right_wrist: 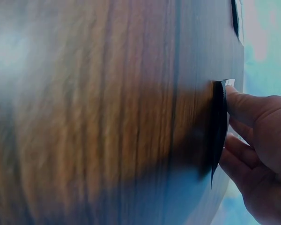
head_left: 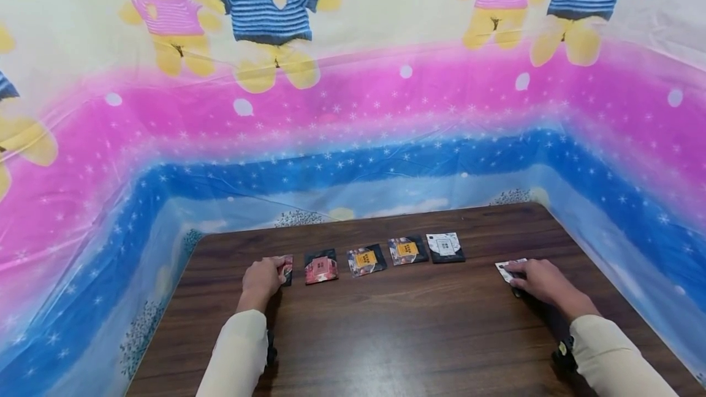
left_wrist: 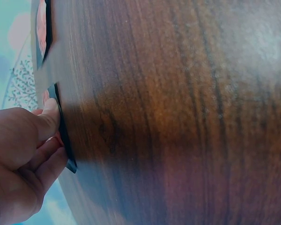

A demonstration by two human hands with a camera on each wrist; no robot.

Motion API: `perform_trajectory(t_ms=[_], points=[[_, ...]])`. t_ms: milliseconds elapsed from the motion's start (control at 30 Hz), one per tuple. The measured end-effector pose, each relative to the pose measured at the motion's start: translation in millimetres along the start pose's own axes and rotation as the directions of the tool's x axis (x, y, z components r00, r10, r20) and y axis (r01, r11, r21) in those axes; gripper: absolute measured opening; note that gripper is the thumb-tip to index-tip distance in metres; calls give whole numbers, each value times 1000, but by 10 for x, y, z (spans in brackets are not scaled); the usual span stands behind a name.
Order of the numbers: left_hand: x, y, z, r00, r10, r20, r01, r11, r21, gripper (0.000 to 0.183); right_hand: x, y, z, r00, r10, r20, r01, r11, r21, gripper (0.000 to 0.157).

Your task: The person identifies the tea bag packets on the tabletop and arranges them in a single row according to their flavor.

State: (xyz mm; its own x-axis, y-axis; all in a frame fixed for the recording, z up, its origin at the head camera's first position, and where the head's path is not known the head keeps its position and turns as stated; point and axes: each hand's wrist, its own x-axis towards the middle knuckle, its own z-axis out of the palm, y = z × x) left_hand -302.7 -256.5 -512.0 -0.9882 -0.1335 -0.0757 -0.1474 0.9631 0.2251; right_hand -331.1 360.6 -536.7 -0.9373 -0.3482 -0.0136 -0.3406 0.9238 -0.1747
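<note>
At the left end of the row, my left hand grips a flat red-and-black sachet with its thumb on the face and fingers bent at the near edge, low at the tabletop. The left wrist view shows that sachet partly hidden by the thumb. Over on the right, my right hand pinches a white-and-black sachet. Its dark underside is tilted, with a shadow on the wood beside it. Another red sachet lies just right of my left hand.
Two sachets with orange labels and a white-and-black one continue the row along the back of the brown wooden table. A bear-printed cloth hangs around the table's back and sides.
</note>
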Motion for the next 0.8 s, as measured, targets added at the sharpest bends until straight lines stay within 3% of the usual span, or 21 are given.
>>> perform_trajectory(t_ms=[200, 500, 800], points=[[1, -1, 8, 1000, 8, -5, -8, 1000, -1, 50, 81, -49, 2, 1000, -9, -8, 9, 1000, -6, 37], [4, 16, 18, 1000, 6, -12, -6, 1000, 8, 48, 200, -117, -7, 998, 47, 31, -48, 999, 6, 39], [2, 12, 21, 1000, -3, -14, 3, 1000, 6, 50, 346, -163, -2, 997, 69, 38, -72, 995, 64, 40]])
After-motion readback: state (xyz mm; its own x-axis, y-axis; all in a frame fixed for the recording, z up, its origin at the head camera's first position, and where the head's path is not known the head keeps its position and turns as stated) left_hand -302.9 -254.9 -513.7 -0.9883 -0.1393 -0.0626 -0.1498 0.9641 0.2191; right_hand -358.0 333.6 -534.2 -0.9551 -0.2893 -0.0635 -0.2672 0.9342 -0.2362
